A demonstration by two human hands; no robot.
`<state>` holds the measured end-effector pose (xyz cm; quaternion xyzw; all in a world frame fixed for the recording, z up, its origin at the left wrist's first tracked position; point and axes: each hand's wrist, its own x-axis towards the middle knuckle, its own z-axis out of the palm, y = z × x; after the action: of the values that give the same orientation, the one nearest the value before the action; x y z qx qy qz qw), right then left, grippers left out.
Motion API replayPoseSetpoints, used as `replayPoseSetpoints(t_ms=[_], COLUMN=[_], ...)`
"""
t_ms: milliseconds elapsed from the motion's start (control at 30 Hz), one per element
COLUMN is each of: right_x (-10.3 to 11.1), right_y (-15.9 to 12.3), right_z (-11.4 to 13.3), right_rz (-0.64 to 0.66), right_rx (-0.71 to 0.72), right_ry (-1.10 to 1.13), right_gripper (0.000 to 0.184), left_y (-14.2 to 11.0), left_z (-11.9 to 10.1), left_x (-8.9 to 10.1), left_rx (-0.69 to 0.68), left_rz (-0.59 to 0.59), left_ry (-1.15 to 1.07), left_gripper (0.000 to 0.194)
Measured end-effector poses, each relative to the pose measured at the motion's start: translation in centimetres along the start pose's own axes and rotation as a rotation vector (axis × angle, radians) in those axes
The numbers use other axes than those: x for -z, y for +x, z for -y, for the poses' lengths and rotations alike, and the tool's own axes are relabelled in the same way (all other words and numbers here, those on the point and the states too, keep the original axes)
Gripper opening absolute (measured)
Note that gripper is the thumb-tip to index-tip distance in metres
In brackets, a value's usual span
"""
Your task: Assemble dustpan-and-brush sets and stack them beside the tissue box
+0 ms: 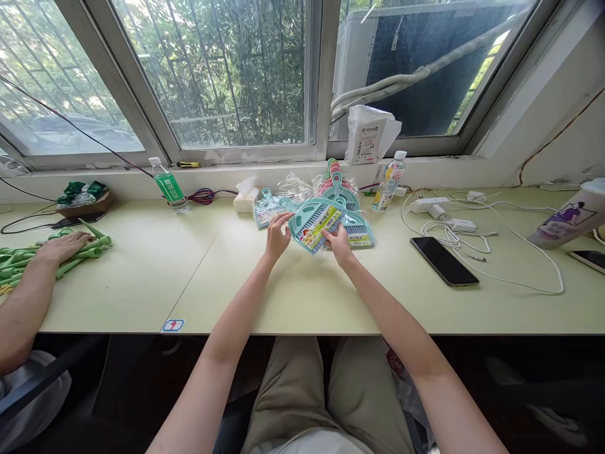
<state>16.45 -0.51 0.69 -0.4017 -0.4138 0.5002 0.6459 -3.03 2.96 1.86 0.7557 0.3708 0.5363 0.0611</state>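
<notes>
Between my two hands is a small teal dustpan-and-brush set (309, 217) with a yellow and blue label, tilted above the table. My left hand (278, 238) grips its left edge, by the handle end. On the lower right, my right hand (339, 244) pinches the set with the thumb over the front. Behind it lies a stack of similar dustpan sets (360, 230), with teal, red and green handles fanned at the back. Another wrapped teal set (268, 208) lies to the left, partly under clear plastic wrapping (293, 185).
A green-label bottle (170, 188), tissue pack (246, 197) and second bottle (390, 181) stand along the wall. At right are a phone (444, 261), white cables (444, 233) and a cup (570, 214). A co-worker's hand (63, 246) rests on green stalk-like items (85, 253).
</notes>
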Motion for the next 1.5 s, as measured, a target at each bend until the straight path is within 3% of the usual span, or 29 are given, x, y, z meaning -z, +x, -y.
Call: replayPoseSetpoints(t_ms=[67, 133, 200, 267, 300, 367, 433, 500, 733, 1033, 1100, 1267, 1333, 1400, 1500], right_x=[0.0, -0.1, -0.2, -0.3, -0.3, -0.4, -0.4, -0.4, -1.0, -1.0, -0.9, -1.1, -1.3, -1.4, -1.4], right_y=[-0.1, -0.2, -0.3, -0.4, -0.5, -0.5, -0.4, -0.4, -0.8, -1.1, -1.0, -1.0, -1.1, -1.2, -1.2], right_z=[0.1, 0.2, 0.3, 0.2, 0.2, 0.1, 0.0, -0.1, 0.0, 0.1, 0.0, -0.2, -0.2, -0.2, -0.3], right_rz=[0.007, 0.02, 0.037, 0.05, 0.054, 0.059, 0.061, 0.066, 0.014, -0.079, -0.083, -0.116, -0.1, -0.078, -0.078], right_rx=[0.009, 0.025, 0.039, 0.041, 0.038, 0.033, 0.035, 0.038, 0.062, 0.007, -0.014, -0.053, -0.043, -0.029, -0.011], right_ry=[0.017, 0.033, 0.039, 0.041, 0.042, 0.042, 0.04, 0.037, 0.006, 0.029, 0.054, 0.095, 0.107, 0.119, 0.118], right_gripper=[0.055, 0.057, 0.057, 0.057, 0.057, 0.057, 0.056, 0.055, 0.051, 0.039, 0.036, 0.032, 0.032, 0.033, 0.036], left_y=[-0.2, -0.3, -0.2, 0.1, 0.4, 0.8, 1.1, 1.1, 0.5, -0.6, -0.6, -0.1, 0.0, 0.0, -0.4], left_z=[-0.9, -1.5, -1.4, -0.6, -0.1, 0.9, 1.5, 1.5, 0.2, 0.2, -0.2, -0.6, -0.5, -0.4, -0.9], left_x=[-0.1, 0.0, 0.4, 0.9, 1.2, 1.6, 1.8, 1.4, -0.6, -1.4, -1.7, -1.7, -1.6, -1.8, -2.4], left_rx=[0.035, 0.124, 0.291, 0.516, 0.633, 0.8, 0.84, 0.821, 0.928, 0.909, 0.928, 0.886, 0.876, 0.89, 0.917], left_rz=[-0.14, -0.372, -0.594, -0.701, -0.687, -0.509, -0.263, -0.12, 0.018, 0.391, 0.375, 0.051, -0.022, -0.037, 0.051], left_ry=[-0.009, -0.034, -0.131, -0.333, -0.477, -0.808, -1.08, -1.207, -1.17, -1.117, -1.14, -1.176, -1.171, -1.158, -1.135], left_gripper=[0.052, 0.061, 0.07, 0.069, 0.065, 0.054, 0.048, 0.041, 0.026, 0.036, 0.039, 0.038, 0.035, 0.032, 0.028])
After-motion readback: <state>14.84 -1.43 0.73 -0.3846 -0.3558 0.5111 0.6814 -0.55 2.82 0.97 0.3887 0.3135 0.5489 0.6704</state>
